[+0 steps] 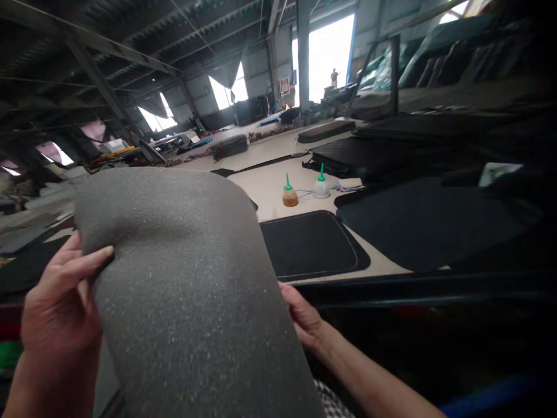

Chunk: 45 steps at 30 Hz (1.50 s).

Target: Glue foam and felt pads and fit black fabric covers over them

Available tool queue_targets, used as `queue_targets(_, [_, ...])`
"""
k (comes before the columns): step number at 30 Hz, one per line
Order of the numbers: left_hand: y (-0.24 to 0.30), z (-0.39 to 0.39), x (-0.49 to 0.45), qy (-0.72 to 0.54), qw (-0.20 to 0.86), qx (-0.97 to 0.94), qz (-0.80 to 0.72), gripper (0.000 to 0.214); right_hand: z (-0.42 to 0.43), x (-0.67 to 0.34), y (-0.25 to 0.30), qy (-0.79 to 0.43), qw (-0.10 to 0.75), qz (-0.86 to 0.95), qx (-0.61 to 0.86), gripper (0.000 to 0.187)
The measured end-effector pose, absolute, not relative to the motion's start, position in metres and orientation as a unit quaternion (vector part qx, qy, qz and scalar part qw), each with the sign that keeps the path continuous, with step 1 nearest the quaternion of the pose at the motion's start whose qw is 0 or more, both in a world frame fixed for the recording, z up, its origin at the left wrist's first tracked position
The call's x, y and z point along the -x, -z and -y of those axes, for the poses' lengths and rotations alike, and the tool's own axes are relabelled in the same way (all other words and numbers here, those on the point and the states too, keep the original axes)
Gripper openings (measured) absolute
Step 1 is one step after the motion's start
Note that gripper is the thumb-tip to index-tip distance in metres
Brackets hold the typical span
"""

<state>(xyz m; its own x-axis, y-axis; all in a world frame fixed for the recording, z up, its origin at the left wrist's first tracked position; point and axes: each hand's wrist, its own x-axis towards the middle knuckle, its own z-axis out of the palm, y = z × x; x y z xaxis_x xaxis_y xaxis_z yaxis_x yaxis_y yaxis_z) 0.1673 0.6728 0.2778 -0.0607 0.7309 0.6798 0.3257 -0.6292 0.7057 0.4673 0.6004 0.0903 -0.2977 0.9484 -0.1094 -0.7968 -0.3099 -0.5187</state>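
A large grey sheet (195, 278) with rounded far corners and pale specks fills the middle of the view, tilted up in front of me. My left hand (65, 290) pinches its left edge, thumb on the upper face, and the sheet dips near the thumb. At the right edge is my right hand (302, 313), with its fingertips hidden behind the sheet. Beyond the sheet, a black panel (308, 247) with a pale line near its rim lies on the beige tabletop (270, 151).
Two squeeze bottles with green nozzles, one amber (290, 196) and one whitish (321, 187), stand past the panel. A broad black sheet (426, 220) and a stack of dark pieces (357, 155) lie to the right. A distant person (334, 77) stands by the bright doorway.
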Motion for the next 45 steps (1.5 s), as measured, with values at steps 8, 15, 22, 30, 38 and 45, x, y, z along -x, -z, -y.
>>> queue_targets(8, [-0.172,-0.761,-0.204,-0.454,0.500,-0.498,-0.544,0.066,-0.623,-0.620,-0.105,-0.466,0.658,0.343,0.482,0.034])
queue_targets(15, [-0.092,-0.807,-0.247,-0.383,0.472,-0.572,-0.551,0.061,-0.639,-0.674,-0.080,-0.360,0.596,0.419,0.583,0.037])
queue_targets(22, [-0.073,-0.826,-0.270,-0.345,0.408,-0.625,-0.569,0.058,-0.661,-0.698,-0.060,-0.321,0.551,0.449,0.627,0.034])
queue_targets(30, [-0.062,-0.831,-0.280,-0.338,0.488,-0.561,-0.577,0.060,-0.671,-0.708,-0.056,-0.331,0.512,0.447,0.654,0.037])
queue_targets(38, [-0.071,-0.814,-0.266,-0.265,0.487,-0.577,-0.600,0.059,-0.662,-0.719,-0.076,-0.313,0.417,0.513,0.682,0.041])
queue_targets(45, [-0.081,-0.825,-0.278,-0.275,0.308,-0.687,-0.598,0.055,-0.676,-0.733,-0.084,-0.297,0.451,0.488,0.686,0.035])
